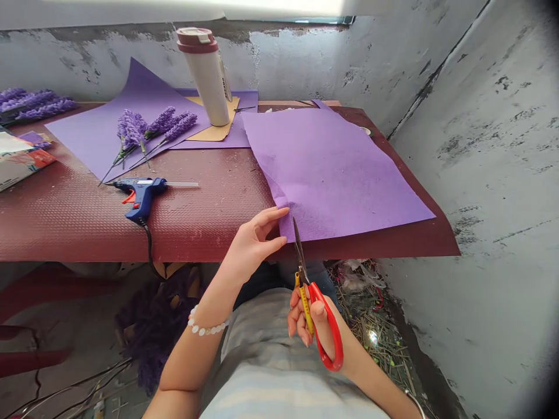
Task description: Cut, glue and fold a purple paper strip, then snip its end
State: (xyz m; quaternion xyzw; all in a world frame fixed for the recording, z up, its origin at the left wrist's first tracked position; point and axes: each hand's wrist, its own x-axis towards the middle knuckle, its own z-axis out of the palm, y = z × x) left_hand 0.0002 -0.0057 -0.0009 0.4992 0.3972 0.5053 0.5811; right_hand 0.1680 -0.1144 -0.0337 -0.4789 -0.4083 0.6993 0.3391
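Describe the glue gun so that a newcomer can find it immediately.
Find the dark red table. Left of the left hand, nearer the person than the purple flower sprigs, lies the glue gun. Unlike them, it is dark blue with a red trigger and black cord.

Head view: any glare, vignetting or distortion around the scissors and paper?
Head view: red-handled scissors and purple sheet look reasonably sharp, without strong glare; frame's top edge nearly blown out; right corners vignetted; travel mug leans outward, likely wide-angle distortion.

One pair of scissors [312, 290], one tumbler [207, 84]
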